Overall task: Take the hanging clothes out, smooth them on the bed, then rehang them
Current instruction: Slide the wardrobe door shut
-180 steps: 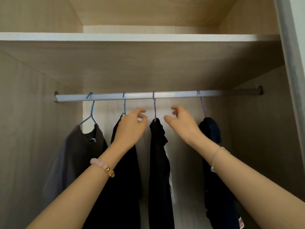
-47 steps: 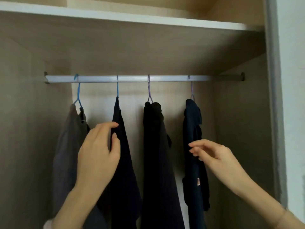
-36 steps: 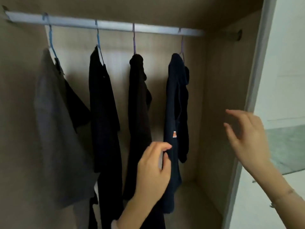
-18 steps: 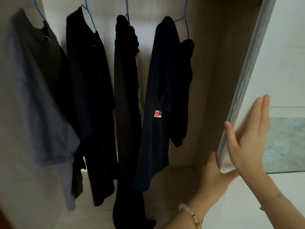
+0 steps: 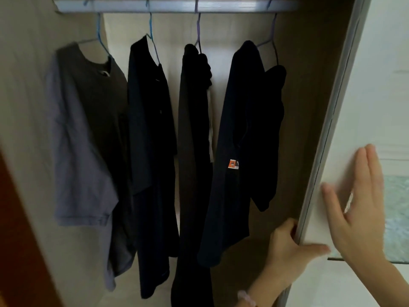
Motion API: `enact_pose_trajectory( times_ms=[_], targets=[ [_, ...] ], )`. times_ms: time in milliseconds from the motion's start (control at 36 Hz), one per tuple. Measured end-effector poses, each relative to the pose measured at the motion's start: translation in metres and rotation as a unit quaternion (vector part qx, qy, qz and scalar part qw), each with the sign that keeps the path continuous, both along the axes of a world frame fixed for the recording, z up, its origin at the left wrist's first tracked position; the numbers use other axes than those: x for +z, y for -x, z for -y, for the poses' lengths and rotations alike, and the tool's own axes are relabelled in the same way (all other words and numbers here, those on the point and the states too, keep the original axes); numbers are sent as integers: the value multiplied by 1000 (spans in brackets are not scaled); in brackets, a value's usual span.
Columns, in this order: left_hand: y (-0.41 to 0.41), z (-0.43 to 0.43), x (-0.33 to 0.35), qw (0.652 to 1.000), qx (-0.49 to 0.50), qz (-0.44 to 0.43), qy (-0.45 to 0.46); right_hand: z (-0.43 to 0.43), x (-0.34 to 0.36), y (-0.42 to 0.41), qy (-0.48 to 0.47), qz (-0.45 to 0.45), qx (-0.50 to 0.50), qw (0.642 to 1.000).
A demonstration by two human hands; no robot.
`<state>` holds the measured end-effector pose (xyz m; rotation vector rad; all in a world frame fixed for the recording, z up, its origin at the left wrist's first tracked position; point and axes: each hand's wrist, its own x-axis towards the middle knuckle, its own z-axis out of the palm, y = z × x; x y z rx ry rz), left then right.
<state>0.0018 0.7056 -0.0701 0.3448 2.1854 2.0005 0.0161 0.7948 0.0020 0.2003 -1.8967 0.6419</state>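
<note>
Several garments hang on wire hangers from the metal rail (image 5: 177, 6) inside the wardrobe: a grey T-shirt (image 5: 81, 138) at the left, a dark shirt (image 5: 150, 134), black trousers (image 5: 192, 151), and a navy shirt (image 5: 239, 140) with an orange tag at the right. My left hand (image 5: 285, 251) grips the edge of the white sliding door (image 5: 358, 96), fingers behind the edge and thumb across its face. My right hand (image 5: 358, 200) lies flat and open against the door's front, holding nothing. Neither hand touches the clothes.
The wardrobe's wooden side walls close in left and right, and its floor (image 5: 239, 275) shows below the garments. A brown wooden edge (image 5: 20, 240) crosses the lower left. The door's lower part reflects a pale green surface (image 5: 396, 213).
Both hands left the rail and the hanging clothes and moved down right to the door edge. The left hand has closed on that edge. The view tilted back up to the rail.
</note>
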Motion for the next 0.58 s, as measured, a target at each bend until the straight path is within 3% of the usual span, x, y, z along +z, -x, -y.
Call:
enact_pose_trajectory(
  times_ms=[167, 389, 583],
  targets=[
    [0, 40, -3, 999, 13, -16, -36, 12, 2, 3, -23, -47, 91, 994],
    [-1, 108, -4, 997, 59, -39, -27, 78, 1, 11, -47, -65, 100, 992],
    [-17, 163, 5, 978, 172, -105, 62, 155, 4, 5, -60, -59, 140, 987]
  ],
)
